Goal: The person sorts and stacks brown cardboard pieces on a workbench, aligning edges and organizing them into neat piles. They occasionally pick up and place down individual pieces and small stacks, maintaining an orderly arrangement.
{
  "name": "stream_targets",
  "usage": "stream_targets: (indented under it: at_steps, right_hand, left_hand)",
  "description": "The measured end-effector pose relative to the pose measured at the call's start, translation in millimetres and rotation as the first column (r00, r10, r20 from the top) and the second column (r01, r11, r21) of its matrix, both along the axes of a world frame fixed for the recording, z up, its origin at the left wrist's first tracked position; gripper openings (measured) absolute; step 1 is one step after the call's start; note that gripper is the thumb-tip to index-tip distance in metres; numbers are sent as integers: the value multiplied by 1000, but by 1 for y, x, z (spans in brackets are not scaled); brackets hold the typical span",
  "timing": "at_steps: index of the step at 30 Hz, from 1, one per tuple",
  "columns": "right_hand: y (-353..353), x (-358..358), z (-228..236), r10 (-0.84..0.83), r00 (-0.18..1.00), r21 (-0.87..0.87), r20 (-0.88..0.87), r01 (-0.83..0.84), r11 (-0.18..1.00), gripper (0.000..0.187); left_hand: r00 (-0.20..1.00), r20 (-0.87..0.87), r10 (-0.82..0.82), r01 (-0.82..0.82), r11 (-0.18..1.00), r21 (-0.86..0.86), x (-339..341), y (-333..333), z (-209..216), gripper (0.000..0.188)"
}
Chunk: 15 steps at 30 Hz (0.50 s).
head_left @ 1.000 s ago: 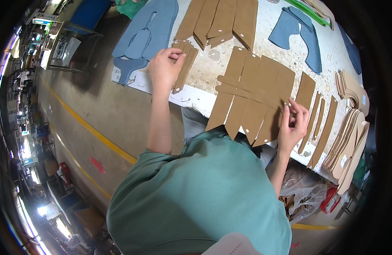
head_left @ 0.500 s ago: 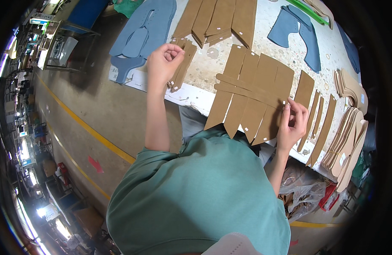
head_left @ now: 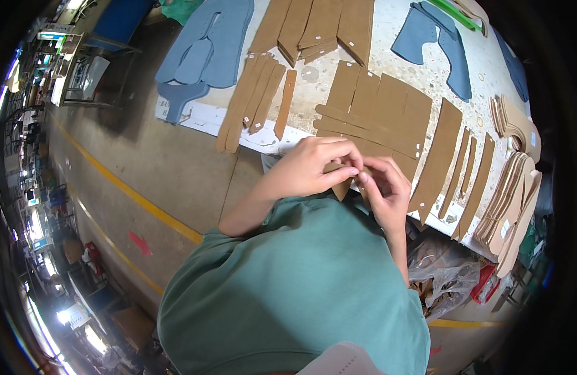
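"Surface was crowded."

"Left hand and right hand met over brown panels at its near edge. Whether either grip clamped anything, I couldn't tell."

"Fingerwork, seemingly; steadiness was needed next."

Open lanes lay at eleven and one o'clock from our hands.
Between the loose narrow strip and the brown panels, we had bare table at eleven; another bare patch lay at one, past the panels and short of the blue pieces. Flat panels filled twelve, a row of brown strips and beige stacks crowded three, and our green shirt closed off six.
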State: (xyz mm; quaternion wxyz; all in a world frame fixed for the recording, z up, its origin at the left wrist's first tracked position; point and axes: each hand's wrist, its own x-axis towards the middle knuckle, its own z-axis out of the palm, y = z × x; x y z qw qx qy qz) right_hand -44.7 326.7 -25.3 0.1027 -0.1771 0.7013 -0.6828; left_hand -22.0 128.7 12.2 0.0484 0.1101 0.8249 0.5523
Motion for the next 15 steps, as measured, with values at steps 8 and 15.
stream_targets:
  at_steps: [8,15]
  right_hand:
    - [25,-19,-4,-268,963,343,11,248,906,8]
    - [31,-26,-5,-226,969,397,-100,247,884,10]
  left_hand:
    - [917,53,395,-389,916,-101,-5,-14,-20,12]
    - [705,-544,455,-708,398,-584,-32,-58,-28,23]
